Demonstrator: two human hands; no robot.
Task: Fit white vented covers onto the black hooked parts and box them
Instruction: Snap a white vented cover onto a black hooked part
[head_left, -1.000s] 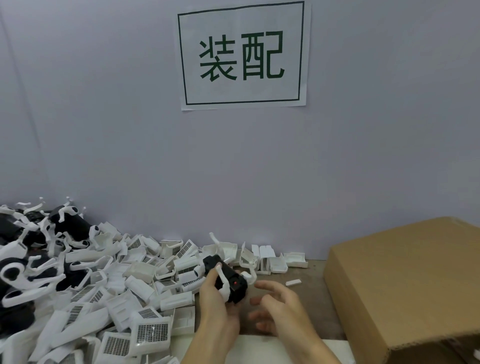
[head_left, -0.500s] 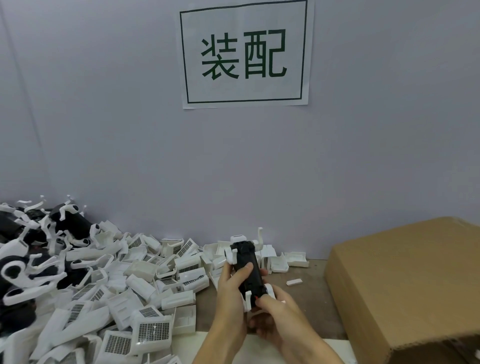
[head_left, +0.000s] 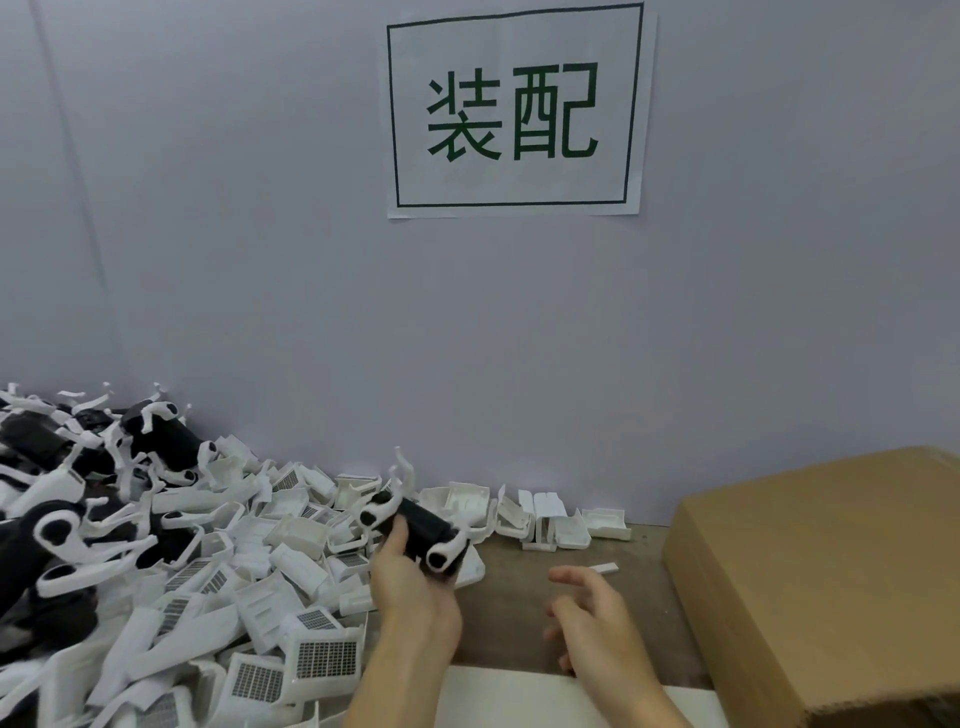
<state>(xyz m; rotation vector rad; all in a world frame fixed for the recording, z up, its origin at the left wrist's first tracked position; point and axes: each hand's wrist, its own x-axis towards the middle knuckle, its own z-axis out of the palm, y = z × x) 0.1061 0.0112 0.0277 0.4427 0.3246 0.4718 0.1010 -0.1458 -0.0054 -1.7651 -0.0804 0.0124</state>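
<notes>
A: Hands first. We see left hand (head_left: 410, 582) gripping black hooked part (head_left: 415, 525), lifted off the table (head_left: 509, 613).

B: Right hand (head_left: 592, 618)?

A: Fingers spread, holding nothing, just right of the left.

B: Covers?

A: We see white vented covers (head_left: 291, 561) piled left of both hands; cardboard box (head_left: 826, 577) right of the right hand.

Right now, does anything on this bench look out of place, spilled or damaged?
Nothing looks damaged. The white vented covers lie in a loose heap spreading toward the cardboard box, and one small white strip lies alone on the bare table. The left hand grips a black hooked part.
</notes>
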